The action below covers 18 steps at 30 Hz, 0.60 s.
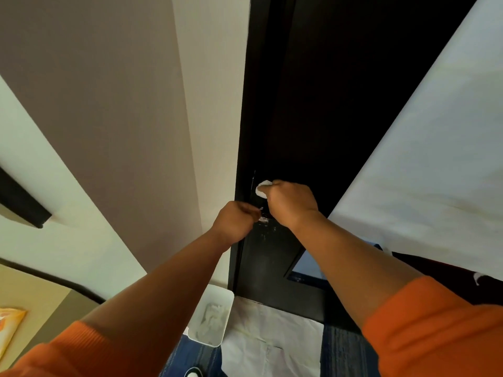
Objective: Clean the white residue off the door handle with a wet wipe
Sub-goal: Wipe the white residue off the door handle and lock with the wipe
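Observation:
A dark door [275,257] stands ajar in front of me, smeared with white residue [264,220] around the handle. The handle is almost wholly hidden by my hands; only a small shiny bit [261,209] shows between them. My left hand [235,220] is closed at the door's edge, apparently gripping the handle. My right hand [290,204] is fisted on a crumpled white wet wipe [262,189] and presses it against the door just above the handle.
A white bin [211,314] with crumpled wipes stands on the floor by the door frame. White paper [266,341] covers blue carpet below the door. A beige wall is on the left, a white sheet on the right, an orange packet [8,327] at far left.

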Each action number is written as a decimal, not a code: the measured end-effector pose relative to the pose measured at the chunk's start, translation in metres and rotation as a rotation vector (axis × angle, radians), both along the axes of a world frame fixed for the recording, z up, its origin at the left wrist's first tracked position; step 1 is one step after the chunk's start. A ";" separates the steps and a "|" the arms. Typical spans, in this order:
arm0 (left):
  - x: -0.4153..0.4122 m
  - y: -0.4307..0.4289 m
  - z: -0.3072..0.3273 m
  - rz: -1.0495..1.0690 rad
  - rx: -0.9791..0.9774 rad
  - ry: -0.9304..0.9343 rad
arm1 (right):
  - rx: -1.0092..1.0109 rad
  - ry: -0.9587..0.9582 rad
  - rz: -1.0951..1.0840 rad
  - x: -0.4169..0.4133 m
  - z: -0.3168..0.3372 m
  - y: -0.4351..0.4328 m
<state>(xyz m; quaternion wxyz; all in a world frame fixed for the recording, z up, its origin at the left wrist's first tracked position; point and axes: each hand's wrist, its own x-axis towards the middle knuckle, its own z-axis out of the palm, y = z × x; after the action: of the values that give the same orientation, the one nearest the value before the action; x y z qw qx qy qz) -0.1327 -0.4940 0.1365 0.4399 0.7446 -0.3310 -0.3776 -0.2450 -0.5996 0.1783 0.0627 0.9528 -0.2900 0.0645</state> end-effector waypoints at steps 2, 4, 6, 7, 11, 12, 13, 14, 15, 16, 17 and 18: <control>0.000 -0.001 0.000 0.013 -0.009 0.013 | 0.024 -0.060 -0.030 -0.011 -0.001 -0.003; 0.000 -0.002 0.000 0.036 -0.020 0.040 | 0.019 -0.086 -0.053 -0.016 -0.003 -0.003; 0.000 -0.001 0.001 0.059 -0.022 0.080 | 0.021 -0.083 -0.044 -0.013 -0.004 -0.001; 0.001 -0.001 0.000 0.067 -0.020 0.092 | 0.017 -0.062 -0.024 -0.009 -0.005 -0.001; 0.005 -0.001 0.001 0.078 -0.002 0.079 | -0.019 0.033 0.050 -0.003 -0.005 -0.005; 0.006 -0.002 0.001 0.086 0.000 0.076 | -0.015 0.019 0.048 -0.005 -0.007 -0.007; 0.006 -0.002 0.001 0.092 -0.001 0.075 | -0.005 -0.019 0.037 -0.009 -0.009 -0.009; 0.006 -0.003 0.002 0.094 -0.008 0.076 | 0.015 -0.065 0.015 -0.015 -0.013 -0.011; 0.005 -0.003 0.003 0.096 -0.015 0.080 | 0.040 -0.120 -0.009 -0.022 -0.016 -0.013; 0.004 -0.003 0.004 0.100 -0.024 0.087 | 0.084 -0.182 -0.045 -0.029 -0.020 -0.015; 0.003 -0.002 0.004 0.104 -0.031 0.094 | 0.147 -0.245 -0.091 -0.038 -0.024 -0.018; 0.002 -0.001 0.002 0.108 -0.039 0.099 | 0.207 -0.315 -0.138 -0.049 -0.028 -0.020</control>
<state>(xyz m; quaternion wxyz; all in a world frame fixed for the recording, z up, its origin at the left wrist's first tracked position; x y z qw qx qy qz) -0.1312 -0.4953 0.1388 0.4897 0.7331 -0.2755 -0.3832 -0.2937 -0.6198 0.1505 -0.0772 0.9102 -0.3659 0.1780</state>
